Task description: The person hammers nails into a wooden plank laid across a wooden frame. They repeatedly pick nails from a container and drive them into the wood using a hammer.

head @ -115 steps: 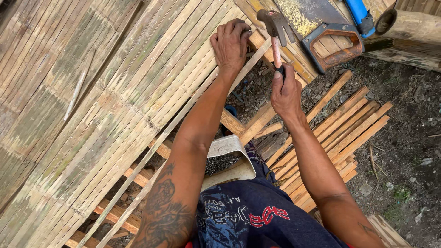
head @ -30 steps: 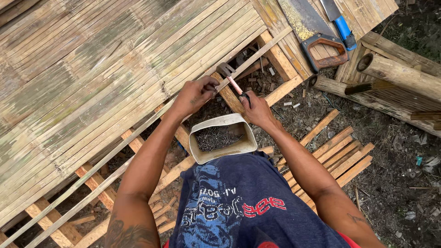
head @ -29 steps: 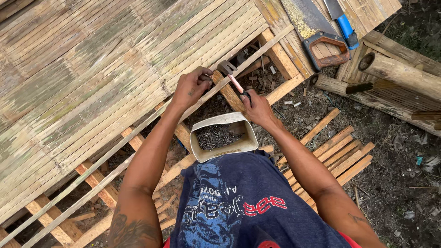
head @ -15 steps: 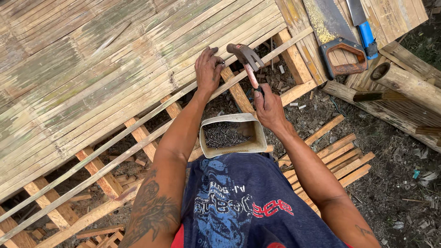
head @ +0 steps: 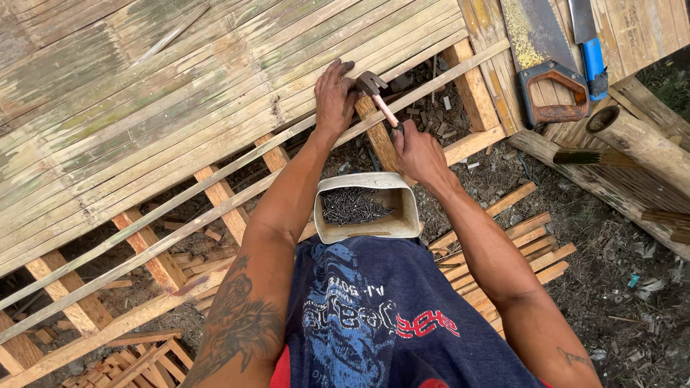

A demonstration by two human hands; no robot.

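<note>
At the far edge of the woven bamboo flooring (head: 180, 93), the left hand (head: 334, 97) lies pressed flat, fingers spread over a long bamboo slat (head: 237, 167) where it crosses a wooden joist (head: 377, 140). Whether a nail is pinched under those fingers cannot be told. Just to the right, the right hand (head: 417, 151) has its grip closed round the handle of a hammer (head: 375, 90), whose head now sits low, touching or almost touching the slat beside the left fingertips. Half a second ago the hammer head stood higher and clear of the bamboo; it has since come down to the fixing spot, so by my reading a blow is landing or has just landed, and the slat is being fastened to the joist. Near the person's body, a pale plastic tub (head: 402, 215) of dark nails (head: 352, 206) rests between the arms, within easy reach. Far right, a handsaw (head: 543, 68) with a rusty handle lies on planks, a blue-handled tool (head: 591, 43) beside it. Loose short slats (head: 517, 241) lie on the ground at the right.
</note>
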